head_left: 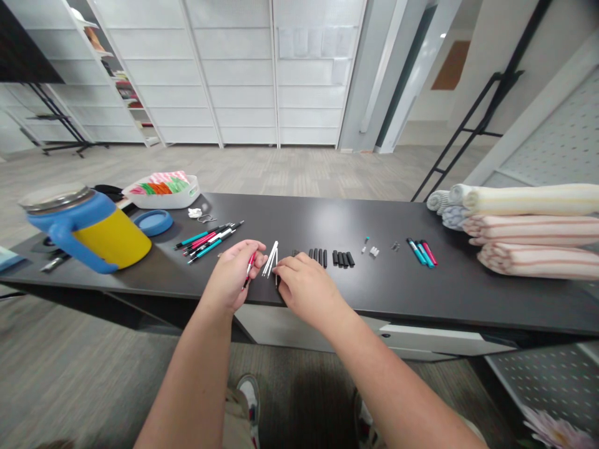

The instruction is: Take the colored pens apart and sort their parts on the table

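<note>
My left hand point(235, 268) is closed around a red pen point(250, 269), which slants between thumb and fingers with its dark end pointing down. Just to the right lie several thin white pen refills point(269, 260) in a loose bunch on the tabletop. My right hand point(304, 282) has its fingertips pinched together at one pen refill point(276, 254) beside that bunch; its lower part looks dark and is partly hidden by the fingers. Beyond my right hand, several short black grips point(344, 259) lie in rows, some partly covered by the hand.
A pile of pens point(210, 240) lies left on the dark table point(318, 215). Farther left are a blue-yellow mug point(105, 234), blue lid point(153, 222) and white basket point(187, 196). On the right are small clear parts point(374, 252), springs point(395, 247), coloured barrels point(421, 252) and rolled towels point(533, 227).
</note>
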Tool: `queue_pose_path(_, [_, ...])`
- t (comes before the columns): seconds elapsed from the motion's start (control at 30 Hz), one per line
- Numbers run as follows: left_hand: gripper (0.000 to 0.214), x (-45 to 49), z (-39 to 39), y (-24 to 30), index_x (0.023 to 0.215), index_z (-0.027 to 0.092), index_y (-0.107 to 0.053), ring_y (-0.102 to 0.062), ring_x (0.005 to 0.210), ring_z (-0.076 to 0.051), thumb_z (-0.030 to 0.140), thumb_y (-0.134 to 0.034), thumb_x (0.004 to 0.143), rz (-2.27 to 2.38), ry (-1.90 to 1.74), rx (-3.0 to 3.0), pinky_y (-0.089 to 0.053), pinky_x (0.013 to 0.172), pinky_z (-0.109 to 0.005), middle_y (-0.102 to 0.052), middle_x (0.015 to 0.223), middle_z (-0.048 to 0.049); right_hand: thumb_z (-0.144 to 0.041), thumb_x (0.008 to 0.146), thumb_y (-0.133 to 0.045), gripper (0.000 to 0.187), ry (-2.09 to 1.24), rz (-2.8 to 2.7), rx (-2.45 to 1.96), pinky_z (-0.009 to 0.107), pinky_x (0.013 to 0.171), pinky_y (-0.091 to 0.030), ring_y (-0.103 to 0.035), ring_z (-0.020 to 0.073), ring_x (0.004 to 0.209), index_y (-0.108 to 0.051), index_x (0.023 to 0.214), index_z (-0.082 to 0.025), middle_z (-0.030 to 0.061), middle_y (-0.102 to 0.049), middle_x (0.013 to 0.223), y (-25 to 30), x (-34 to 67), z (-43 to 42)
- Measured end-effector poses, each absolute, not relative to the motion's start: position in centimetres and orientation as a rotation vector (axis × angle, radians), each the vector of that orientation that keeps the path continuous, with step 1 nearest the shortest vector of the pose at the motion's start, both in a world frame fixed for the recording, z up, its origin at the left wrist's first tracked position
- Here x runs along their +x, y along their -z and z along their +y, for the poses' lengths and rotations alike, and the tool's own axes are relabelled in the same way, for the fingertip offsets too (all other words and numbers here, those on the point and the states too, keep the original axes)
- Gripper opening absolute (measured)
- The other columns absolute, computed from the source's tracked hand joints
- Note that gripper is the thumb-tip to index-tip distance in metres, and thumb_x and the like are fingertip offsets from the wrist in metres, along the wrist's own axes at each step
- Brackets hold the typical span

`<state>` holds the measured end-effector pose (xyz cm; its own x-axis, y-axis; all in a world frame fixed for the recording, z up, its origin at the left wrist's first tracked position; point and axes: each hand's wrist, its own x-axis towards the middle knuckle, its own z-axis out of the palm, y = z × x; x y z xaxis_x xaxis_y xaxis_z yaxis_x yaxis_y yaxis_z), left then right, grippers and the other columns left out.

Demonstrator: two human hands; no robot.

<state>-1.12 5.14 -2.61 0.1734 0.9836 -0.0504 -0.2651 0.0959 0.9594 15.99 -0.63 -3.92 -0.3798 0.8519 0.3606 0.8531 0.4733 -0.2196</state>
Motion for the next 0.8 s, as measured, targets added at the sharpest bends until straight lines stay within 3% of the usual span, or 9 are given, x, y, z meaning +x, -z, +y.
queue_pose_path(0.27, [0.018, -0.9, 5.0, 2.2, 0.088, 0.015, -0.066, -0.037, 0.046, -0.006, 0.032, -0.071, 0.084, 0.945, -1.128, 1.018, -0.026, 0.046, -0.018, -0.053, 0.058, 0.0046, -0.022, 0.1, -0.056, 0.026, -0.005, -2.238, -1.538, 0.042, 0.092, -0.049, -0.057, 0.0284, 0.107, -0.072, 0.119, -0.019, 0.0093, -0.072, 0.12, 3.4, 14.8, -0.9])
queue_pose_path(0.5, [0.018, -1.0, 4.9, 2.1, 0.087, 0.016, -0.067, -0.041, 0.048, -0.006, 0.033, -0.071, 0.085, 0.936, -1.125, 1.03, -0.034, 0.052, -0.018, -0.055, 0.059, 0.0041, -0.024, 0.102, -0.053, 0.036, -0.069, -2.211, -1.472, 0.044, 0.095, -0.048, -0.057, 0.029, 0.114, -0.064, 0.136, -0.019, 0.0098, -0.073, 0.125, 3.5, 14.8, -1.1])
queue_pose_path(0.7, [0.022, -1.2, 5.2, 2.6, 0.092, 0.015, -0.068, -0.046, 0.05, -0.007, 0.035, -0.074, 0.086, 0.911, -1.181, 1.012, -0.034, 0.05, -0.018, -0.061, 0.065, 0.002, -0.022, 0.104, -0.05, 0.028, -0.135, -2.05, -1.388, 0.041, 0.101, -0.047, -0.062, 0.0257, 0.109, -0.067, 0.125, -0.017, 0.0111, -0.074, 0.119, 3.6, 15.8, -1.1])
queue_pose_path(0.8, [0.025, -0.7, 5.2, 2.8, 0.098, 0.016, -0.067, -0.056, 0.059, -0.009, 0.037, -0.074, 0.087, 0.86, -1.311, 0.967, -0.044, 0.058, -0.019, -0.072, 0.079, -0.003, -0.024, 0.104, -0.052, 0.024, -0.181, -1.937, -1.309, 0.038, 0.099, -0.048, -0.065, 0.0234, 0.104, -0.067, 0.122, -0.018, 0.0091, -0.074, 0.114, 3.5, 16.7, -1.5])
